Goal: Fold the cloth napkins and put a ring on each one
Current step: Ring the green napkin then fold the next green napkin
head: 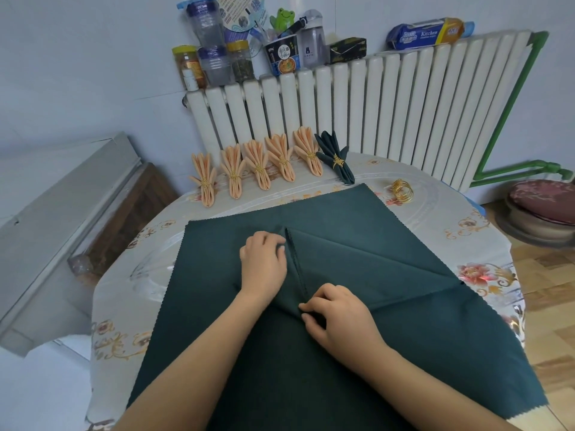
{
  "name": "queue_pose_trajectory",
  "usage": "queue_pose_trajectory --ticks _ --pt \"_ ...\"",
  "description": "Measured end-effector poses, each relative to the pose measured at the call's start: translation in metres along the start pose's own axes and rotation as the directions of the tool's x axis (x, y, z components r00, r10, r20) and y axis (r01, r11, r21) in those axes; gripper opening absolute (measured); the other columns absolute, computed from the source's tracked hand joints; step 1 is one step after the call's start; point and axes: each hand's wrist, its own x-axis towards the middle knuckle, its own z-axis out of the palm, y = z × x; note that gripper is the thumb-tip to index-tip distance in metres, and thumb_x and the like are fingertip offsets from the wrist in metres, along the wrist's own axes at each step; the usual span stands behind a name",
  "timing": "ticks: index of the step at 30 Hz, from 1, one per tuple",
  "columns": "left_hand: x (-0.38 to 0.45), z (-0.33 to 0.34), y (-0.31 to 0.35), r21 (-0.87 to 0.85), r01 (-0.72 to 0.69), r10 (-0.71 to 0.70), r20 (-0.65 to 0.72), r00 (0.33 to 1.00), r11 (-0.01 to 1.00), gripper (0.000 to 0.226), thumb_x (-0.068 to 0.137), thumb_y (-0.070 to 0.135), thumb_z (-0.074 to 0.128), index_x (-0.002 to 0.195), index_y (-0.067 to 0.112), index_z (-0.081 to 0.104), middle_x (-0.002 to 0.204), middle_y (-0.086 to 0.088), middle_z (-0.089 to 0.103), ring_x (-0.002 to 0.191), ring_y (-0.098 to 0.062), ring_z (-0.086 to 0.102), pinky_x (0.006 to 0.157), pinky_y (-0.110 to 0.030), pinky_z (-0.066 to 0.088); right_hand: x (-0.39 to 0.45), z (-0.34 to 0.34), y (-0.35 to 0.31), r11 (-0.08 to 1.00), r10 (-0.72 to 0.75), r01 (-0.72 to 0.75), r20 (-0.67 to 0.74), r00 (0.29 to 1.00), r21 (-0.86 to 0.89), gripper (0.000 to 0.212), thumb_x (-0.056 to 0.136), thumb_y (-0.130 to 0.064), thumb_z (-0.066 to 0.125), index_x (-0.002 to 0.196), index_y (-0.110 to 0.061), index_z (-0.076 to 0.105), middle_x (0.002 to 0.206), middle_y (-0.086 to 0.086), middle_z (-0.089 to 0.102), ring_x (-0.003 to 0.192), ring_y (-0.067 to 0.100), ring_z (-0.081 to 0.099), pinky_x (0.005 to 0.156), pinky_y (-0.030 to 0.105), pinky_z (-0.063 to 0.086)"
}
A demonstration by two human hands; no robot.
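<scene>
In the head view, a dark green cloth napkin (357, 321) lay spread over the near half of the round desk (435, 206), its far corner pointing toward the radiator (389, 110) and its right corner already turned in, so that a pinked edge ran as a seam from the middle of the cloth down toward the near edge. The left hand (264, 263) rested on the cloth just left of that seam at its far end, fingers curled and seeming to pinch the fabric there. The right hand (337, 312) sat at the seam's near end, thumb and fingers bent and nipping the fold. Both hands therefore straddled one line whose long axis ran away from the person, slightly leftward; the left hand was the farther along it, the right the nearer to the body. The next fold would probably turn on keeping that line taut between them. Along the far edge of the desk stood five peach napkins (258, 164), each folded and ringed, with one finished dark green napkin (334, 155) at their right end. A loose gold ring (403, 190) lay near the far right edge, well apart from both hands, closer to the right one.
</scene>
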Motion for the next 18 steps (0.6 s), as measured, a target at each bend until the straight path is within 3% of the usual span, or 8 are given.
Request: queue_pose_trajectory --ticks 3,6,8,11,13,18 --pt "-0.045 -0.017 0.02 -0.129 -0.186 0.195 0.061 0.979 0.974 0.02 0.088 0.011 0.051 0.1 0.015 0.066 0.099 0.001 0.062 0.095 -0.014 0.054 0.085 -0.022 0.033 0.0 -0.001 0.0 0.999 -0.023 0.023 0.001 1.0 -0.025 0.015 0.072 -0.036 0.059 0.075 -0.027 0.071 0.074 -0.01 0.057 0.063 0.012 0.056 0.053 0.022 0.048" --pt "-0.086 -0.031 0.022 -0.269 -0.22 0.287 0.242 0.927 0.938 0.03 0.089 0.007 0.044 0.113 0.014 0.061 0.107 0.006 0.061 0.102 -0.005 0.051 0.09 -0.017 0.039 -0.001 -0.002 -0.003 0.998 -0.028 0.029 0.025 0.999 -0.051 0.018 0.073 -0.037 0.053 0.076 -0.027 0.067 0.074 -0.01 0.056 0.063 0.013 0.056 0.05 0.021 0.043" --pt "-0.096 -0.031 0.015 -0.276 -0.251 0.319 0.242 0.916 0.928 0.035 0.086 0.007 0.041 0.113 0.013 0.06 0.111 0.006 0.061 0.102 -0.004 0.05 0.09 -0.018 0.04 0.0 -0.005 -0.002 1.0 0.018 -0.017 0.059 0.998 -0.012 0.011 0.076 -0.036 0.06 0.081 -0.025 0.062 0.081 -0.01 0.053 0.068 0.011 0.054 0.054 0.021 0.039" --pt "-0.098 -0.033 0.013 -0.202 -0.264 0.31 0.248 0.918 0.943 0.039 0.083 0.012 0.039 0.114 0.017 0.062 0.114 0.007 0.063 0.103 -0.009 0.054 0.089 -0.021 0.043 0.002 -0.012 -0.002 0.984 0.129 -0.142 0.127 0.984 0.103 0.025 0.076 -0.033 0.069 0.079 -0.026 0.046 0.085 -0.013 0.041 0.068 0.005 0.048 0.057 0.015 0.035" --pt "-0.097 -0.028 0.015 -0.126 -0.312 0.334 0.245 0.91 0.942 0.037 0.082 0.019 0.037 0.106 0.021 0.066 0.107 0.008 0.064 0.093 -0.014 0.057 0.081 -0.023 0.046 0.003 -0.016 0.001 0.955 0.184 -0.211 0.145 0.972 0.207 0.029 0.073 -0.025 0.07 0.072 -0.028 0.042 0.084 -0.011 0.043 0.067 0.004 0.049 0.058 0.013 0.036" --pt "-0.093 -0.033 0.027 -0.007 -0.343 0.334 0.253 0.908 0.939 0.025 0.087 0.028 0.041 0.092 0.022 0.065 0.099 0.007 0.062 0.085 -0.017 0.055 0.074 -0.027 0.046 0.006 -0.031 0.005 0.861 0.279 -0.316 0.149 0.949 0.398 0.019 0.074 -0.003 0.063 0.07 -0.017 0.051 0.083 -0.001 0.053 0.069 0.004 0.05 0.065 0.009 0.038"
